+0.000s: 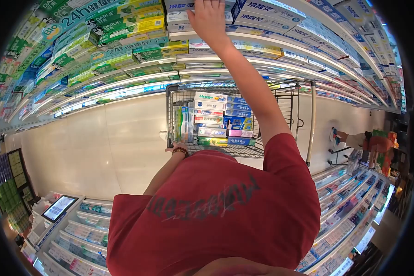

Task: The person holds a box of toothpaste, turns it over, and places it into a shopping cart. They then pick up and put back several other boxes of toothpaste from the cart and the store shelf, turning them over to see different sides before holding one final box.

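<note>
Toothpaste aisle in a shop, seen from a head camera with a strong fisheye curve. The person, in a red shirt, stretches the right hand (209,18) up to a high shelf (124,83). It lies on a row of white and blue boxes (178,16). The fingertips run off the top edge of the view, so I cannot tell whether they grip a box or only touch it.

The left hand (178,148), with a beaded bracelet at the wrist, rests at the near rim of a wire shopping cart (280,99). It is too small in the view to tell whether it is closed around the rim.

The cart stands on the pale floor (101,138) directly below the shelf. Stacked boxes (216,119) of toothpaste fill roughly its left half in neat layers; the right half shows bare wire. Judging by this, the loading looks partly done, with room left.

At the far right, another person (368,142) works at a separate cart. A small screen (59,208) sits at lower left.
</note>
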Action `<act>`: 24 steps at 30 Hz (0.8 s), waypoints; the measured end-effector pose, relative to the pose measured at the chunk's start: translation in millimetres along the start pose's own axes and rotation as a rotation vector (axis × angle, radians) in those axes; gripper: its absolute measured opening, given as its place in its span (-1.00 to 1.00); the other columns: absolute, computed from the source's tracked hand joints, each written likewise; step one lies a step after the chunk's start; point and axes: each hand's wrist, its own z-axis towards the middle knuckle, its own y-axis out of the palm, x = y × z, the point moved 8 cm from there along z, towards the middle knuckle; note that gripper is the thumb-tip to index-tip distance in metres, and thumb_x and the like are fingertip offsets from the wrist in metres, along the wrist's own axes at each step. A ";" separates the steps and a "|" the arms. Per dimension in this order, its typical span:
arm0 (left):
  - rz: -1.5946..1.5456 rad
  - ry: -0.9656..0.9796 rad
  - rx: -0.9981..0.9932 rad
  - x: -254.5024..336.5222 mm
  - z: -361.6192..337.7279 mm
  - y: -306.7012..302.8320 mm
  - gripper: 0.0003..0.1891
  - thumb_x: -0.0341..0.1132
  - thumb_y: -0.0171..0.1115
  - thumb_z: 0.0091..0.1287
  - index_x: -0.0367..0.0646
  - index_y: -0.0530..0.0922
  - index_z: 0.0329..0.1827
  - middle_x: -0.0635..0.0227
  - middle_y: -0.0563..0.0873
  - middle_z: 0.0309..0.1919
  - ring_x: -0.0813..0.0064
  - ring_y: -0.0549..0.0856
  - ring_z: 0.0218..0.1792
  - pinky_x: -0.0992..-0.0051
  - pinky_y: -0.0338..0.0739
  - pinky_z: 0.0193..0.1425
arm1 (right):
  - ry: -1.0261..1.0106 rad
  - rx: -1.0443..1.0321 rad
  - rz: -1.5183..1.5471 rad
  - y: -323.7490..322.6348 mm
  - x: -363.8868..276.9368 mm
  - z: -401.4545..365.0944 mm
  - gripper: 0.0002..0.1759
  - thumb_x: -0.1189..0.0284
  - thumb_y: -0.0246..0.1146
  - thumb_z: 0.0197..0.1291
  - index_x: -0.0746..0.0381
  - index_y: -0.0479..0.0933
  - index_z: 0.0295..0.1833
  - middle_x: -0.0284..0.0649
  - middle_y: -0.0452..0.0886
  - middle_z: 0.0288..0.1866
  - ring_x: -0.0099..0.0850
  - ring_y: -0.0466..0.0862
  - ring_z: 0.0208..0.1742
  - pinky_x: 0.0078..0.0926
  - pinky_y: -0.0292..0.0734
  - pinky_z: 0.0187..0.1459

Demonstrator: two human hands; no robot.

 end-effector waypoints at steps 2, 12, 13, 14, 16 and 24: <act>0.049 0.019 -0.004 -0.4 1.9 3.8 -0.03 0.35 0.41 0.07 0.17 0.33 0.54 0.35 0.35 0.53 0.25 0.21 0.56 -0.09 0.22 0.51 | -0.003 0.011 0.000 5.1 -0.7 1.3 -0.58 0.41 0.23 0.20 0.36 0.46 0.15 0.14 0.32 0.48 0.14 0.25 0.52 0.18 0.11 0.50; -0.035 -0.047 0.094 -4.0 -16.5 -16.2 -0.29 0.21 0.20 0.34 0.13 0.38 0.51 0.39 0.45 0.47 0.26 0.27 0.52 -0.35 0.20 0.42 | -0.392 0.333 0.012 -65.4 -38.1 -39.3 -0.55 0.46 0.32 0.09 0.12 0.58 0.16 -0.14 0.53 0.06 -0.15 0.51 0.14 -0.03 0.31 0.30; -0.032 -0.054 0.059 -3.2 -18.8 -12.7 -0.35 0.17 0.15 0.39 0.13 0.40 0.49 0.39 0.45 0.47 0.26 0.26 0.52 -0.40 0.18 0.40 | -0.431 0.449 0.015 -86.0 -47.9 -55.1 -0.56 0.47 0.37 0.06 0.08 0.63 0.13 -0.20 0.57 0.02 -0.21 0.54 0.05 -0.15 0.38 0.18; -0.052 -0.034 0.058 -2.8 -17.7 -11.0 -0.42 0.15 0.06 0.44 0.13 0.46 0.45 0.37 0.46 0.46 0.28 0.25 0.53 -0.43 0.14 0.41 | -0.462 0.561 0.019 -106.6 -58.9 -78.5 -0.56 0.49 0.42 0.03 0.04 0.68 0.10 -0.26 0.61 -0.02 -0.28 0.58 -0.04 -0.28 0.45 0.05; -0.041 -0.065 0.064 -4.1 -10.2 -7.3 -0.43 0.15 0.03 0.46 0.15 0.47 0.44 0.35 0.51 0.41 0.27 0.31 0.50 -0.43 0.15 0.40 | -0.352 0.324 0.169 -124.1 -63.0 -114.0 -0.52 0.39 0.50 0.04 -0.05 0.67 0.15 -0.25 0.59 0.05 -0.26 0.57 0.01 -0.23 0.47 0.06; -0.015 -0.096 0.166 -1.6 -22.0 -12.4 -0.55 -0.21 0.11 0.42 0.36 0.53 0.37 0.48 0.41 0.49 0.20 0.28 0.49 -0.62 0.13 0.28 | 0.509 -1.043 0.519 12.5 12.9 -439.3 -0.24 0.25 0.43 0.15 0.00 0.39 0.48 -0.09 0.63 0.08 -0.10 0.63 0.08 -0.22 0.54 0.07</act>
